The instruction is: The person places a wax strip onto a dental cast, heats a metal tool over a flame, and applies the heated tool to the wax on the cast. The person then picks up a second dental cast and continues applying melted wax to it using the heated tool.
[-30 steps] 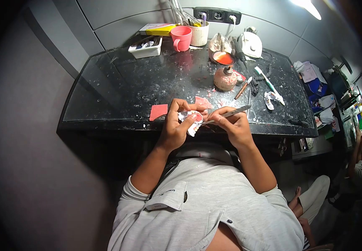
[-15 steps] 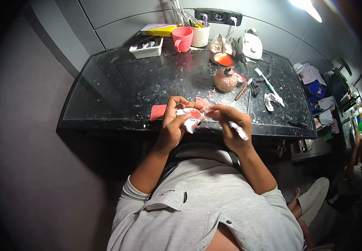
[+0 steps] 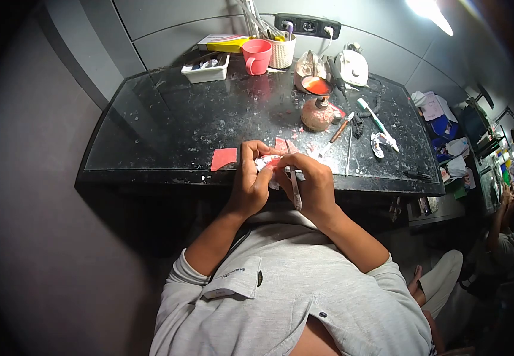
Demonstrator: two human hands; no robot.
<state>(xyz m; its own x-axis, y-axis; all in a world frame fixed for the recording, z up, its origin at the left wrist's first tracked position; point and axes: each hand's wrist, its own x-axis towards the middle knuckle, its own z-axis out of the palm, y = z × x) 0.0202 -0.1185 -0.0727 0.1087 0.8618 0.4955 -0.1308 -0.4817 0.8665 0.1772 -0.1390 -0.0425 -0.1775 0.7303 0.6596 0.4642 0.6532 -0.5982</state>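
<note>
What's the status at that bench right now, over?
Left hand grips the dental cast. Right hand holds a metal tool, tip at the cast. Pink sheet lies apart, leftward.

Hands, 2: left hand (image 3: pixel 250 185), right hand (image 3: pixel 311 188). Casts, 2: held cast (image 3: pixel 267 161), bench cast (image 3: pixel 381 141). Pink sheets, 2: left sheet (image 3: pixel 224 158), mid sheet (image 3: pixel 284 145). 1 ea.: tool (image 3: pixel 294 188), burner (image 3: pixel 318 113), toothbrush (image 3: pixel 373 115), mug (image 3: pixel 257 55), cup (image 3: pixel 282 50), tray (image 3: pixel 205 67), bowl (image 3: pixel 315 85), yellow box (image 3: pixel 227 41), bench (image 3: pixel 168 124). Sockets (image 3: pixel 307 25): 3, in a row. Co-worker (image 3: pixel 500 234): 1, rt edge, partly seen.
</note>
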